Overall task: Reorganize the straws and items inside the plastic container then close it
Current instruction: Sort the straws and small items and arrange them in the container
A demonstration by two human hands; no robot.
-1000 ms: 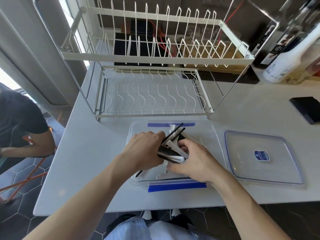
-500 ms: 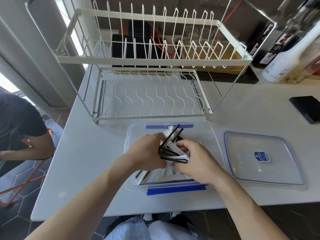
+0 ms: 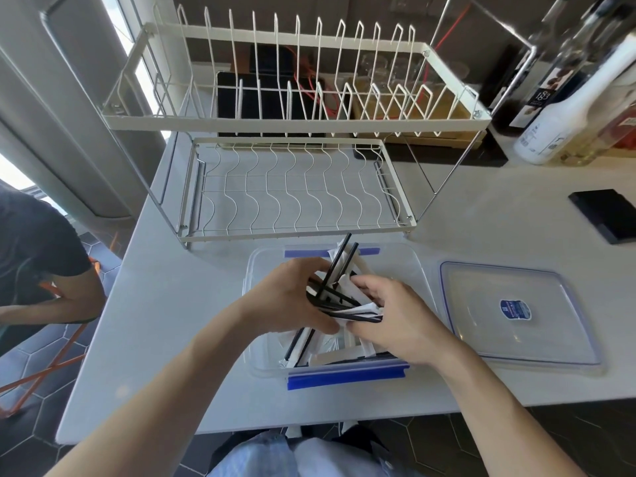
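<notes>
A clear plastic container [image 3: 418,270] with blue clips stands open on the white counter in front of me. Over it, my left hand [image 3: 289,297] and my right hand [image 3: 389,315] both grip a bundle of black and paper-wrapped white straws [image 3: 339,297]. Two black straw ends stick up toward the far clip. More wrapped straws [image 3: 303,349] lie on the container's floor below my hands. The clear lid [image 3: 516,311], with a blue label, lies flat on the counter to the right of the container.
A white two-tier wire dish rack [image 3: 292,187] stands just behind the container. Bottles [image 3: 564,111] stand at the back right and a black flat object [image 3: 609,215] lies at the right. A person in a dark shirt [image 3: 34,263] sits left of the counter.
Both hands have kept hold of the straw bundle and shifted it slightly, gathering the straws closer together above the container. The lid and rack have not moved.
</notes>
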